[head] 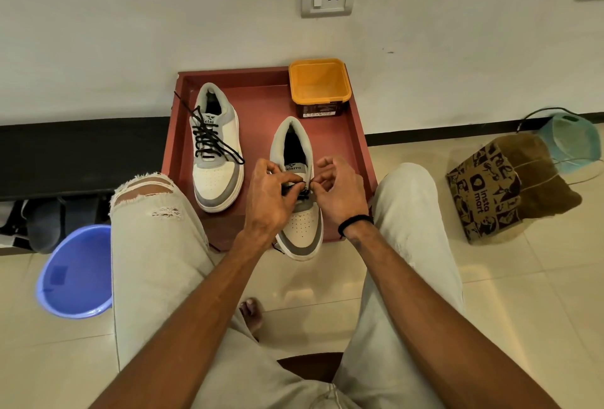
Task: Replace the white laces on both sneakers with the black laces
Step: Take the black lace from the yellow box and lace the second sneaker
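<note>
Head view looks down at your knees and a red tray (354,134) on the floor against the wall, with both sneakers standing in it. The left sneaker (217,160) sits in the tray's left half, its long axis running nearly straight away from you, toe toward you and heel opening toward the wall. It is already threaded with a black lace (209,137), whose loose ends trail off, one over the tray's left rim, one looping to the right across the tray floor.

The right sneaker (302,219) lies nearer you, toe pointing at you and sticking out past the tray's front edge, heel toward the wall, its axis tilted slightly to the left at the far end. Your left hand (271,199) is curled over its lacing area, fingertips pinching the second black lace (295,191). Your right hand (340,191) is curled just beside it, thumb and forefinger pinching the same lace at the eyelets. How far up this shoe is laced you cannot tell, since your hands cover it.

An orange tub (318,85) stands in the tray's far right corner. A blue basin (76,271) sits on the floor to your left, a printed paper bag (487,193) to your right.
</note>
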Motion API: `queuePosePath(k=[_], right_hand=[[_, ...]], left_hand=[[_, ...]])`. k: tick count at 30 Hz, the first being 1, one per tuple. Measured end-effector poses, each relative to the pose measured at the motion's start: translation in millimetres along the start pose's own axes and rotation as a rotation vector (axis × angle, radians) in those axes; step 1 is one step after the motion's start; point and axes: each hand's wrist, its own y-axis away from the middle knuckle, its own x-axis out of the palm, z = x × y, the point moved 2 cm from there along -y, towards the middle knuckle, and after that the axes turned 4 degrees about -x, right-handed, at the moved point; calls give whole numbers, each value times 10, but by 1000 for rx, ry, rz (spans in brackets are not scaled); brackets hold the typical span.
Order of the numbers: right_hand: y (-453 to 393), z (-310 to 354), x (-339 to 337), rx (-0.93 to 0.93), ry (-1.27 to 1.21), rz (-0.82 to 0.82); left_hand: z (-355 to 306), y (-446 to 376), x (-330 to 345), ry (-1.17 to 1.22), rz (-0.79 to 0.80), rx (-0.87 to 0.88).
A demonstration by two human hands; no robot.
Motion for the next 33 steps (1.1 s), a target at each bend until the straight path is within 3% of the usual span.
queuePosePath(k=[8, 16, 20, 23, 26, 28, 33], right_hand=[[-56, -50, -92, 172, -247, -113], [-111, -80, -277, 446, -1312, -110], [-112, -51, -332, 415, -1492, -25], [-100, -6, -276, 351, -1230, 0], [-71, -12, -214, 96, -411, -8], [-28, -2, -134, -18, -64, 61], [-15, -40, -48, -39, 86, 87]], left_hand=[[42, 26, -3, 7, 31, -11], [54, 54, 3, 16, 21, -25], [64, 59, 13, 19, 18, -20], [64, 53, 15, 18, 13, -22], [60, 59, 13, 7, 7, -10], [63, 63, 7, 6, 1, -4], [58, 69, 1, 12, -1, 4]])
